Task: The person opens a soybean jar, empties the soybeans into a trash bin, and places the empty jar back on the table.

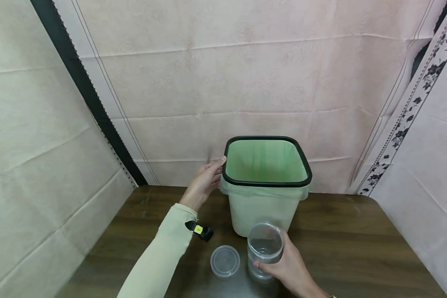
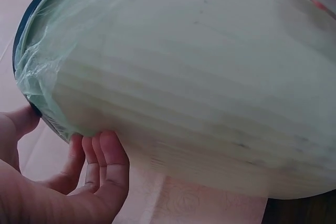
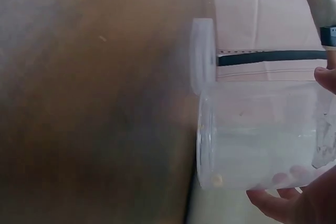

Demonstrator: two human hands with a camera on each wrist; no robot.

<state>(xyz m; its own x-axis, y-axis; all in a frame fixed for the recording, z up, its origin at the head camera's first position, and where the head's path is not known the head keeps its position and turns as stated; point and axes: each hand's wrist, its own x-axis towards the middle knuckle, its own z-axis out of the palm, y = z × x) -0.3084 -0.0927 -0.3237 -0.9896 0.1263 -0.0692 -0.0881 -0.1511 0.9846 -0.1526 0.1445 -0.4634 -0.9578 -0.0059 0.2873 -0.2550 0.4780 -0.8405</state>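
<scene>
A pale green trash bin (image 1: 262,207) with a black rim ring stands on the table, lined with a thin plastic bag (image 2: 50,61) that hangs over its edge. My left hand (image 1: 206,181) grips the bin's left rim, thumb at the black ring and fingertips against the bag below. In front of the bin, my right hand (image 1: 288,267) holds a clear plastic jar (image 1: 262,248) round its side. The jar looks upright with its top uncovered. In the right wrist view the fingers show behind the jar (image 3: 262,135). A round translucent lid (image 1: 225,261) lies left of the jar.
The brown wooden table (image 1: 350,240) runs back to a pale cloth wall (image 1: 264,78). Cloth side panels slope in at left and right, the right one with a floral border (image 1: 413,107). A black strap device (image 1: 199,230) sits on the left wrist.
</scene>
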